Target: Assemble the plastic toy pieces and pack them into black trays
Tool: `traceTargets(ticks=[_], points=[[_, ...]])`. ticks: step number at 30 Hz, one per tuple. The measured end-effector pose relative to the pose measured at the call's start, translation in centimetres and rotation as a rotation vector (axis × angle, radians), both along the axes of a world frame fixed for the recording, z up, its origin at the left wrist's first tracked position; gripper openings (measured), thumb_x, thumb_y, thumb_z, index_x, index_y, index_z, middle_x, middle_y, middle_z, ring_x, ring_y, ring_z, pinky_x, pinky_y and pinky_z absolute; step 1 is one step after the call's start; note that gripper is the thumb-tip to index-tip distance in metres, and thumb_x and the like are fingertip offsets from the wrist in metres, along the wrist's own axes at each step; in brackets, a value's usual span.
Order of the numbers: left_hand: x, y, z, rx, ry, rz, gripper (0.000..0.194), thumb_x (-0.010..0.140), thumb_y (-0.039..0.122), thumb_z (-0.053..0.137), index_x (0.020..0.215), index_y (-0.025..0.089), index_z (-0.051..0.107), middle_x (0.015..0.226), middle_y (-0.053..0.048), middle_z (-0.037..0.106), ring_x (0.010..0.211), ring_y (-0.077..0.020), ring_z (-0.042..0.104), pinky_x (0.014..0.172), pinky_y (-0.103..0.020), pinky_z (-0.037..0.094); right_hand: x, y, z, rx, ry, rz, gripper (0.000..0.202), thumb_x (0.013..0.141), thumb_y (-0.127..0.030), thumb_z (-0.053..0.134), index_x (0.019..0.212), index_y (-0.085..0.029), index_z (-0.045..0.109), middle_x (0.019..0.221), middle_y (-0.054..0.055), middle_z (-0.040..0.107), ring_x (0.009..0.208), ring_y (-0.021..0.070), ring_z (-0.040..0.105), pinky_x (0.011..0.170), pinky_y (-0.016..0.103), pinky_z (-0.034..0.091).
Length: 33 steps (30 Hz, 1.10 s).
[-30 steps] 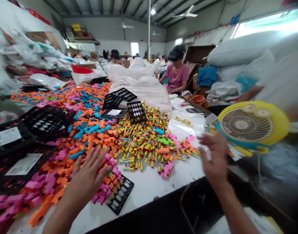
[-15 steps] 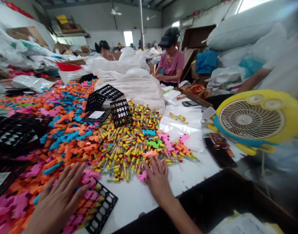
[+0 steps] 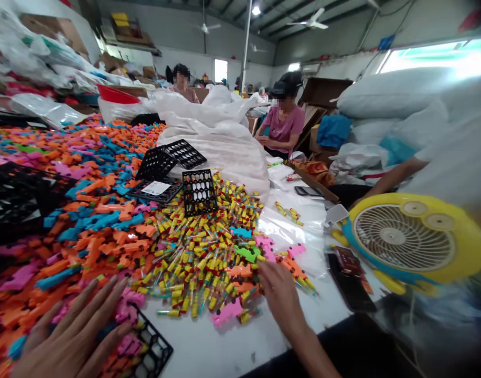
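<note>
Your left hand (image 3: 77, 328) lies palm-down with its fingers stretched out and its thumb apart, so that grip is unclosed. It spreads over the black tray (image 3: 153, 326) at the near edge of the pile, and the small toys on that tray show around your fingers. A pink toy (image 3: 128, 310) shows just beyond your thumb. The tray's far corner, with bare slots, sticks out past your hand onto the white tabletop (image 3: 240, 341).

Your right hand (image 3: 281, 294) reaches to the right side of the heap of yellow-capped tubes (image 3: 196, 262). Its fingers bend downward, and I cannot tell whether that grip has anything in it. An orange toy (image 3: 239, 271) lies just to the left of those fingers, a green toy (image 3: 248, 253) just beyond them, and another pink toy (image 3: 227, 312) at the heap's near edge.

Further left spreads a big pile of orange, blue and pink toys (image 3: 102, 210). An upright slotted tray (image 3: 200, 191) leans on the tube heap, in front of a white sack (image 3: 216, 142). At your right stands a yellow and blue fan (image 3: 405, 241).
</note>
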<state>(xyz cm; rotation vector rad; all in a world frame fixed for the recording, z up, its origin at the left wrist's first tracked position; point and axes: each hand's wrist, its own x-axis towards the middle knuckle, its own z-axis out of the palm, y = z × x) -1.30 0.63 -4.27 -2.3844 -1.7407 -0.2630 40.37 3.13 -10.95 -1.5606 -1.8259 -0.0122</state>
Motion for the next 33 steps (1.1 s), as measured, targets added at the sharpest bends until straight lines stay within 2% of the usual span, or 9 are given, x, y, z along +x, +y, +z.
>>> traceTargets(ticks=[5, 9, 13, 16, 18, 21, 25, 29, 33], points=[[0.9, -0.4, 0.8, 0.028, 0.017, -0.078, 0.056, 0.092, 0.045, 0.03, 0.145, 0.046, 0.013, 0.149, 0.005, 0.04, 0.14, -0.0305, 0.033, 0.111, -0.06, 0.028, 1.4, 9.4, 2.1, -0.088, -0.224, -0.137, 0.027, 0.091, -0.015, 0.05, 0.11, -0.018, 0.068, 0.093, 0.01, 0.062, 0.088, 0.0219, 0.05, 0.079, 0.032, 0.039], [2.0, -0.1, 2.1, -0.038, 0.01, 0.001, 0.054, 0.092, 0.052, 0.027, 0.143, 0.037, 0.033, 0.147, -0.001, 0.045, 0.139, -0.0326, 0.035, 0.109, -0.061, 0.032, 0.9, 11.8, 3.4, -0.077, -0.254, -0.077, 0.016, 0.085, -0.012, 0.057, 0.086, -0.017, 0.072, 0.079, 0.007, 0.058, 0.079, 0.0188, 0.047, 0.071, 0.028, 0.036], [3.2, -0.5, 3.6, -0.108, -0.028, 0.09, 0.065, 0.09, 0.059, 0.028, 0.145, 0.025, 0.033, 0.148, -0.008, 0.043, 0.141, -0.0321, 0.033, 0.112, -0.061, 0.025, 1.7, 9.2, 5.0, -0.028, -0.186, -0.032, 0.015, 0.087, -0.017, 0.054, 0.084, -0.015, 0.069, 0.082, 0.007, 0.057, 0.083, 0.0194, 0.049, 0.075, 0.03, 0.038], [3.7, -0.9, 4.7, -0.095, -0.072, 0.11, 0.065, 0.092, 0.057, 0.025, 0.147, 0.021, 0.029, 0.151, -0.011, 0.038, 0.142, -0.0292, 0.031, 0.114, -0.058, 0.022, 2.4, 6.0, 6.0, 0.08, 0.045, -0.064, 0.014, 0.089, -0.027, 0.053, 0.093, -0.017, 0.063, 0.09, 0.006, 0.057, 0.081, 0.0183, 0.052, 0.075, 0.032, 0.043], [4.1, -0.9, 5.4, -0.073, -0.06, 0.103, 0.065, 0.093, 0.057, 0.025, 0.146, 0.021, 0.03, 0.153, -0.011, 0.035, 0.144, -0.0295, 0.027, 0.115, -0.059, 0.017, 1.7, 3.5, 5.9, 0.038, 0.224, -0.107, 0.019, 0.087, -0.036, 0.057, 0.095, -0.019, 0.059, 0.086, 0.004, 0.057, 0.07, 0.0163, 0.053, 0.068, 0.032, 0.045], [4.8, -0.4, 6.0, -0.112, -0.042, 0.041, 0.066, 0.093, 0.059, 0.025, 0.146, 0.021, 0.03, 0.154, -0.01, 0.032, 0.146, -0.0287, 0.021, 0.117, -0.059, 0.014, -2.5, -0.7, 4.2, -0.248, 0.49, 0.007, 0.027, 0.084, -0.045, 0.06, 0.094, -0.021, 0.052, 0.069, -0.002, 0.054, 0.056, 0.0144, 0.052, 0.055, 0.029, 0.043], [5.3, 0.3, 5.3, -0.215, -0.028, -0.077, 0.066, 0.092, 0.062, 0.025, 0.145, 0.023, 0.031, 0.155, -0.008, 0.03, 0.146, -0.0272, 0.019, 0.117, -0.058, 0.014, -11.4, -4.7, 0.8, -0.538, 0.824, 0.301, 0.029, 0.085, -0.044, 0.057, 0.099, -0.022, 0.046, 0.067, -0.005, 0.055, 0.054, 0.0137, 0.056, 0.054, 0.028, 0.047], [5.1, 0.4, 4.4, -0.164, -0.026, -0.12, 0.063, 0.094, 0.059, 0.023, 0.143, 0.023, 0.035, 0.154, -0.008, 0.034, 0.145, -0.0262, 0.023, 0.118, -0.056, 0.015, -18.3, -4.9, -1.0, -0.679, 0.993, 0.485, 0.022, 0.085, -0.039, 0.055, 0.096, -0.021, 0.05, 0.066, -0.003, 0.061, 0.06, 0.0149, 0.06, 0.062, 0.029, 0.05], [5.0, 0.2, 4.0, -0.137, -0.038, -0.115, 0.063, 0.094, 0.06, 0.021, 0.14, 0.023, 0.043, 0.152, -0.008, 0.037, 0.144, -0.0277, 0.026, 0.117, -0.057, 0.017, -20.7, -3.1, -1.8, -0.702, 1.0, 0.529, 0.017, 0.078, -0.034, 0.062, 0.086, -0.022, 0.054, 0.064, -0.005, 0.059, 0.055, 0.0128, 0.056, 0.057, 0.026, 0.047]])
